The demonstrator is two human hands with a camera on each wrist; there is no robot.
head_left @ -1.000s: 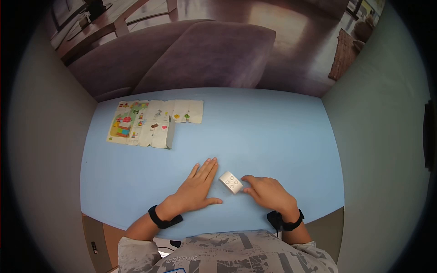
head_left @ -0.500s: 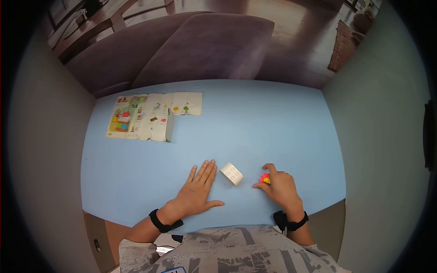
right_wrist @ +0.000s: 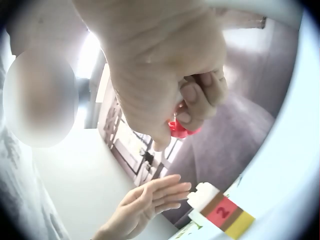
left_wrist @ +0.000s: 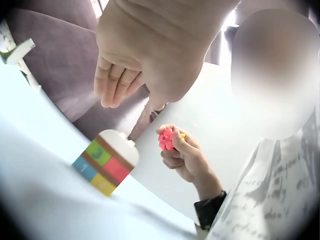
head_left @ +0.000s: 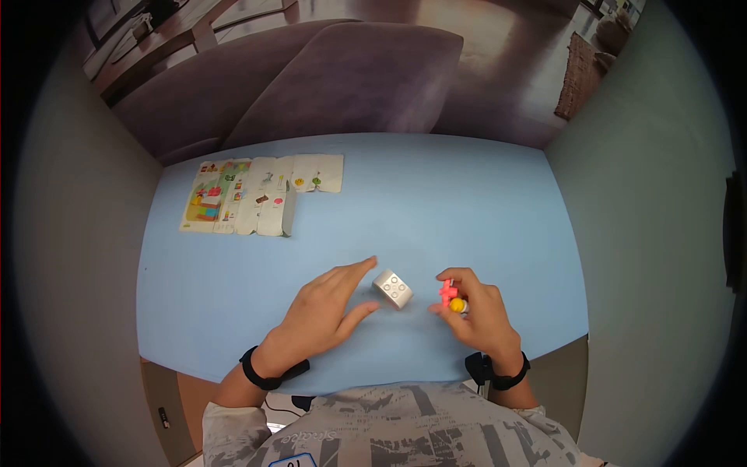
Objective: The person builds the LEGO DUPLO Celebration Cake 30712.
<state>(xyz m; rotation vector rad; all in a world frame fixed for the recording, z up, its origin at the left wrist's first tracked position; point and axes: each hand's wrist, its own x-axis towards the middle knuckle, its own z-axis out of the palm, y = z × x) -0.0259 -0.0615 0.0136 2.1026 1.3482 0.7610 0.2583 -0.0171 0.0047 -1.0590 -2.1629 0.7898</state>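
A stack of toy building bricks (left_wrist: pixel 102 167) stands on the table, with coloured number bricks and brown layers under a white studded brick (head_left: pixel 392 289). My left hand (head_left: pixel 319 307) is held just left of the stack, its fingers straight and thumb spread away from them. To the right of the stack, my right hand (head_left: pixel 481 315) grips a pink flower brick (left_wrist: pixel 165 139) between thumb and fingers. A small yellow piece (head_left: pixel 457 306) shows beside the flower in the same grip. In the right wrist view, curled fingers cover most of the flower.
An unfolded instruction sheet (head_left: pixel 241 194) with pictures of bricks lies at the back left of the blue table (head_left: pixel 436 202). Grey walls (head_left: pixel 654 233) stand at both sides, and a printed backdrop with a sofa (head_left: pixel 350 86) rises behind.
My right hand has drawn away from the stack to the right, and the pink flower and yellow piece have come into sight in it. My left hand has turned up from lying palm-down.
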